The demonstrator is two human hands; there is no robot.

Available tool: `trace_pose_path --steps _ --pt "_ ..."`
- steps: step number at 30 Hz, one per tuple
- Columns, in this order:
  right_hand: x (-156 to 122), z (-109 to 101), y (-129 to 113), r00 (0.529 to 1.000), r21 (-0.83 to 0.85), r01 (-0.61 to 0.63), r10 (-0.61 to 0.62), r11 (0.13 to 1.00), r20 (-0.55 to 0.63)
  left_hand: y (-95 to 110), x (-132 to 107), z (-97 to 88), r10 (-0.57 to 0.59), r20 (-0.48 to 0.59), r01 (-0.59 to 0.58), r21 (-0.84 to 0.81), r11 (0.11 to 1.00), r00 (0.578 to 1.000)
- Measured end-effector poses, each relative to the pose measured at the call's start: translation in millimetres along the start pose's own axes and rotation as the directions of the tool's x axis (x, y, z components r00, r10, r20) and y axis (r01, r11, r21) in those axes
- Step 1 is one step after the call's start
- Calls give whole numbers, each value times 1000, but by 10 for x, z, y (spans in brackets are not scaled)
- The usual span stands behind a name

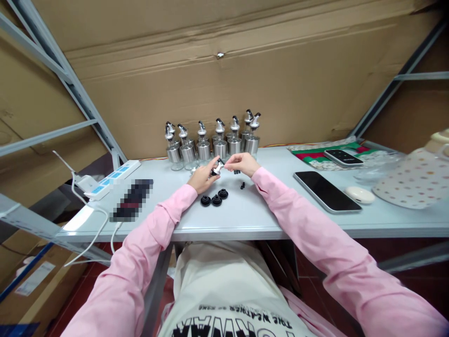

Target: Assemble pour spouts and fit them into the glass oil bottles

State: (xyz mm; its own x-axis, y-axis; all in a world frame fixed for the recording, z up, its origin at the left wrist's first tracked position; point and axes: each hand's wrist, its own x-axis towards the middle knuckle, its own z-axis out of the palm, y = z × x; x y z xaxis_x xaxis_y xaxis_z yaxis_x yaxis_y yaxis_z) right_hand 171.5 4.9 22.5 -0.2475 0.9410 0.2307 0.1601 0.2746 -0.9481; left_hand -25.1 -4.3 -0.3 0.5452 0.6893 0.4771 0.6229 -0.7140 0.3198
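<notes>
My left hand [202,179] is closed around a silver-and-black pourer spout [217,168], held a little above the table. At the spout's tip, the thumb and forefinger of my right hand [246,164] are pinched; whatever is between them is too small to make out. Behind both hands stand several glass bottles with metal sleeves [220,149], topped with similar spouts. Three black ridged stoppers [216,200] lie on the table in front of my left hand. Small black caps [242,186] lie below my right hand, and a few more small black pieces [237,172] are partly hidden beside its fingers.
On the right lie a phone [326,191], a round white case [359,194], a dark-faced device [343,158] on a patterned cloth [305,157], and a dotted white item [410,180]. A power strip [114,179] and pixelated device [131,201] with cables are left. Cardboard [245,84] closes the back.
</notes>
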Motion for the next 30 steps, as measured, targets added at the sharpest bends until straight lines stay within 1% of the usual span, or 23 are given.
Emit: trace_pose_path --steps 6,11,15,18,23,28,30 --pt "12 -4 16 1000 2 3 -3 1000 -4 -2 2 11 14 -21 -14 16 1000 1000" --pt "0 0 -7 1000 35 -28 28 999 4 14 -1 -4 20 -11 -20 0 1000 1000" --pt "-26 15 -27 997 43 -40 37 998 65 36 2 -12 24 -5 -24 -21 999 1000" --pt "-29 30 -13 993 115 -55 43 992 107 34 7 1 21 -15 -21 -32 999 1000" --pt "-15 62 24 988 211 -117 91 970 127 35 7 16 -41 -7 41 59 997 999" --pt "-12 86 36 982 305 -165 129 938 137 83 -2 -5 -82 -4 82 148 986 997" --pt "-13 89 39 976 328 -188 139 926 166 101 -4 -13 -91 3 89 168 982 996"
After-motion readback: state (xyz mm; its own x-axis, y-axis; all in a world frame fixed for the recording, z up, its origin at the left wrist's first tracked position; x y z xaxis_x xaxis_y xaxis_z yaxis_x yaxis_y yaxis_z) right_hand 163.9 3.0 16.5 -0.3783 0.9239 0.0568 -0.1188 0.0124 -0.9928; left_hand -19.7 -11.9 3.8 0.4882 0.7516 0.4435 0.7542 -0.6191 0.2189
